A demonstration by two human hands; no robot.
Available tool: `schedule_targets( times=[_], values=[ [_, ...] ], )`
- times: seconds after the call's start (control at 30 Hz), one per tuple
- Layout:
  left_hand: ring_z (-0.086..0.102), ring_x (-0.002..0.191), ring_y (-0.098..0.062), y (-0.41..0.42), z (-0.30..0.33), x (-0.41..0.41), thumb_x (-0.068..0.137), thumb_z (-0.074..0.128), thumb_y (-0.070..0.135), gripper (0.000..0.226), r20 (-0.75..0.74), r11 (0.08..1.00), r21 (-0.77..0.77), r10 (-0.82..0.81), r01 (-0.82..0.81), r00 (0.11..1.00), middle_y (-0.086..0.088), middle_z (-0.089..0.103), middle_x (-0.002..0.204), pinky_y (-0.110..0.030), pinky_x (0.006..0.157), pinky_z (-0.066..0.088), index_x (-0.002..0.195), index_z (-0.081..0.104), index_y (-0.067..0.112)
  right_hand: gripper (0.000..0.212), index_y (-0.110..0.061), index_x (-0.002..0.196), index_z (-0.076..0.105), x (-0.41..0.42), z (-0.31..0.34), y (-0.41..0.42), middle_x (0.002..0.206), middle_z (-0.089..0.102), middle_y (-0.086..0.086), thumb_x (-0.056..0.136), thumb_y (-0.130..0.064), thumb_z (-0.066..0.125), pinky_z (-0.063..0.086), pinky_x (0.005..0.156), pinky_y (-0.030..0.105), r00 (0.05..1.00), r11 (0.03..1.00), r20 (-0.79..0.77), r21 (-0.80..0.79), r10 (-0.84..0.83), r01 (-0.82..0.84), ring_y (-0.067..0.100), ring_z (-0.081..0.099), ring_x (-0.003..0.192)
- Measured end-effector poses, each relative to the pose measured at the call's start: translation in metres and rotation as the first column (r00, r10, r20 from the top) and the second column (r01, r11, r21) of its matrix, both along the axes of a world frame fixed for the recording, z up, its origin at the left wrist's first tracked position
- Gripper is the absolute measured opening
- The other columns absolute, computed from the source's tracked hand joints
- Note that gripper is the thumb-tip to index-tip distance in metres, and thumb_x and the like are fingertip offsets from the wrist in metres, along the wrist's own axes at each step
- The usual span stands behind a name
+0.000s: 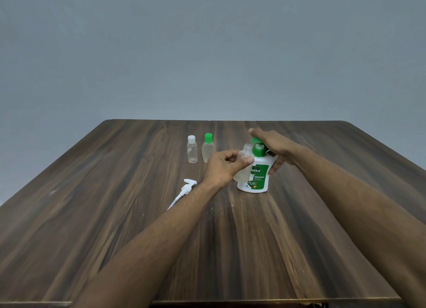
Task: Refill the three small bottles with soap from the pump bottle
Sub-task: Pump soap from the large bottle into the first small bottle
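Head view, dark wood-grain table (230, 250) against a plain grey wall (207, 42). Both bare forearms reach in from the bottom edge toward the table's middle-right.

Left hand (224, 167) is wrapped around an uncapped small clear bottle (244, 156), thumb across its front, fingers curled behind. The bottle's open neck points up, tilted slightly right, touching the pump bottle's green collar. Fill level in it can't be read, hand covers most of the body.

Right hand (275, 147) sits on top of the pump bottle (257, 176), palm over the green pump head (255, 141), fingers draped down the far side and curled onto the bottle's right flank. So it grips the pump bottle from above. The pump bottle is white with a green label, base on the table, leaning a bit toward the left. The nozzle tip sits just above the small bottle's mouth; whether soap is coming out can't be told.

Two more small bottles stand upright behind and left of the hands, side by side and nearly touching: a white-capped bottle (192, 149) on the left, a green-capped bottle (208, 148) on the right. Both are capped and look translucent.

A loose white pump sprayer (184, 191) with its dip tube lies flat on the table just left of the left wrist, head pointing away, tube toward the near left.
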State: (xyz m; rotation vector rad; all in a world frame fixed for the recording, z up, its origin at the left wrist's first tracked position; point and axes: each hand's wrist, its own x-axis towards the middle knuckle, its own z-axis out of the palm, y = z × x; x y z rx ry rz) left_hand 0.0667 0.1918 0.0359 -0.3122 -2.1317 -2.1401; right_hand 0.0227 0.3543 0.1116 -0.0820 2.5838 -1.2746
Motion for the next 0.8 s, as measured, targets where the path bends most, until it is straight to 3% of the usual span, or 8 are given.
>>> schedule_targets(
  times=[0.3,0.6,0.8],
  values=[
    [0.071,0.077,-0.006,-0.0005,0.0016,0.0001,0.076,0.080,0.034,0.019,0.009,1.000,-0.007,0.005,-0.005,1.000,0.008,0.075,0.079,-0.024,0.063,0.055,0.091,0.075,0.024,0.051,-0.008,0.097,0.066,-0.0031,0.0019,-0.0014,0.089,0.070,0.016,0.101,-0.052,0.042,0.062,0.058,0.052,1.000,0.999,-0.003,0.031,0.013,-0.013,0.035,0.073,0.074],
    [0.070,0.076,-0.008,0.0008,0.0033,0.0010,0.079,0.079,0.025,0.016,0.010,1.000,0.009,-0.002,0.001,1.000,0.006,0.075,0.080,-0.024,0.065,0.055,0.093,0.075,0.019,0.055,-0.015,0.098,0.066,-0.0003,0.0002,-0.0001,0.094,0.072,0.015,0.098,-0.064,0.038,0.062,0.062,0.049,1.000,1.000,-0.004,0.011,-0.003,0.003,0.035,0.073,0.080],
    [0.072,0.079,-0.009,0.0001,0.0039,0.0018,0.079,0.079,0.028,0.014,0.011,1.000,0.004,-0.009,0.009,1.000,0.006,0.076,0.082,-0.026,0.067,0.057,0.091,0.075,0.023,0.054,-0.008,0.101,0.067,-0.0013,0.0014,-0.0006,0.090,0.072,0.017,0.102,-0.053,0.039,0.061,0.055,0.046,1.000,0.999,-0.004,0.030,0.011,-0.011,0.035,0.073,0.075]
  ],
)
